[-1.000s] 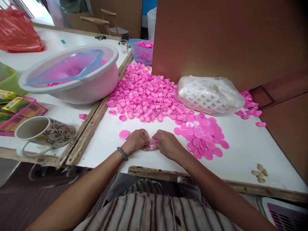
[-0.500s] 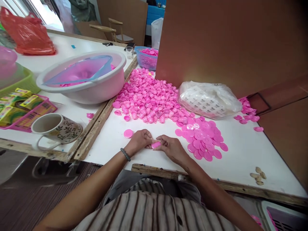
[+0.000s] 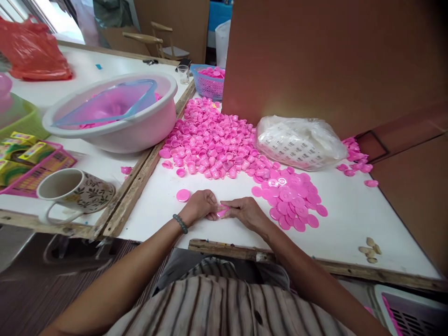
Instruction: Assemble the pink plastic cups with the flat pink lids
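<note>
Between my left hand (image 3: 203, 205) and my right hand (image 3: 245, 212) is a small pink plastic disc (image 3: 222, 212), shaped like a toy saucer. The fingers of both hands pinch its edges just above the white tabletop (image 3: 157, 210), and they hide part of it. A lone pink round piece (image 3: 183, 195) lies left of my left hand. To the right of my right hand spreads a pile of flat pink saucers (image 3: 294, 200). Beyond my hands is a large heap of tiny pink toy cups (image 3: 213, 140).
A clear plastic bag of white labelled contents (image 3: 301, 144) lies behind the saucers. Left stand a white basin (image 3: 140, 126), a floral mug (image 3: 94, 191) and a pink basket (image 3: 63, 161). A wooden strip (image 3: 140, 179) divides the tables. Peanuts (image 3: 370, 250) lie at right; a brown board (image 3: 315, 56) rises behind.
The pink disc has tilted between my fingers, and my right fingers have stretched out over it. The whole view has shifted slightly, so the table's contents sit further left.
</note>
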The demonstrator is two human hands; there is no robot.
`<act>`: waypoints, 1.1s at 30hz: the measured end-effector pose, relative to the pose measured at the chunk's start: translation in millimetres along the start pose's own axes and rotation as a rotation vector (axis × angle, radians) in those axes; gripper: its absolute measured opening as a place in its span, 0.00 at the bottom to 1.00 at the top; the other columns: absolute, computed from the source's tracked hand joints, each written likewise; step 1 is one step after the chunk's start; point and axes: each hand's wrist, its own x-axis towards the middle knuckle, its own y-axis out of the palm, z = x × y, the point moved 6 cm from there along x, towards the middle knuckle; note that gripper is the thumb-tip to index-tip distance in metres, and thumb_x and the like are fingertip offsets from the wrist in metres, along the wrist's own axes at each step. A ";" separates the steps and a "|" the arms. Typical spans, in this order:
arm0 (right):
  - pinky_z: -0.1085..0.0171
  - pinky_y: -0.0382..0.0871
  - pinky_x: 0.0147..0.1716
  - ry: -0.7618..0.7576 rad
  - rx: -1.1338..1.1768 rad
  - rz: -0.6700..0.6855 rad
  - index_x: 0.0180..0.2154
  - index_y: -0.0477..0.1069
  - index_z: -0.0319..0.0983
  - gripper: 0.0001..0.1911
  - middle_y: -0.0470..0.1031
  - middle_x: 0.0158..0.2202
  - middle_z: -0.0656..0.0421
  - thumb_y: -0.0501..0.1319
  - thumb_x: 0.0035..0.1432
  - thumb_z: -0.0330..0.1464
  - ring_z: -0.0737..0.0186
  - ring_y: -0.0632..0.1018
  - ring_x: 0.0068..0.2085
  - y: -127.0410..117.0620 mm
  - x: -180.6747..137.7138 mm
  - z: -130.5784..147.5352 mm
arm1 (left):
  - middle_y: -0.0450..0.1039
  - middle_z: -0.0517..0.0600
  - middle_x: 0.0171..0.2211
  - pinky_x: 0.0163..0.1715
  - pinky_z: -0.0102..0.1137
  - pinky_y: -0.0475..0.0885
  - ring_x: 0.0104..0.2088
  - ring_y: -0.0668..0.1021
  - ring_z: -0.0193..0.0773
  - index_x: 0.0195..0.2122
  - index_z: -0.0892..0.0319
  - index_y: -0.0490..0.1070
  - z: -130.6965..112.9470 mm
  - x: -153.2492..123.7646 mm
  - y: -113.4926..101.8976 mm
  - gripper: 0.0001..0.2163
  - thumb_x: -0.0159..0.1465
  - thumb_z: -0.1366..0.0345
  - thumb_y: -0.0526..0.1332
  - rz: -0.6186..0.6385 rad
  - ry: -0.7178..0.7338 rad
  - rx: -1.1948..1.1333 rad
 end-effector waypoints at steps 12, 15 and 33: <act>0.54 0.58 0.43 -0.058 -0.928 -0.521 0.50 0.65 0.33 0.17 0.67 0.51 0.44 0.51 0.61 0.30 0.50 0.67 0.48 -42.5 -36.7 11.8 | 0.67 0.55 0.50 0.49 0.47 0.58 0.52 0.64 0.52 0.46 0.54 0.69 -40.6 -50.3 15.2 0.21 0.55 0.50 0.59 -0.363 0.802 0.990; 0.54 0.56 0.45 -0.093 -0.955 -0.397 0.46 0.68 0.37 0.13 0.67 0.52 0.48 0.52 0.61 0.30 0.52 0.67 0.49 -33.6 -31.1 10.4 | 0.69 0.53 0.49 0.51 0.50 0.52 0.54 0.62 0.53 0.41 0.54 0.71 -34.1 -47.6 11.9 0.14 0.57 0.53 0.59 -0.377 0.799 1.073; 0.67 0.59 0.28 -0.151 -0.752 -0.284 0.22 0.66 0.36 0.11 0.66 0.29 0.58 0.58 0.57 0.30 0.66 0.68 0.31 -52.5 40.6 24.8 | 0.70 0.53 0.38 0.40 0.37 0.66 0.42 0.69 0.44 0.39 0.59 0.67 -53.7 -23.9 11.0 0.13 0.54 0.59 0.63 -0.369 0.734 0.838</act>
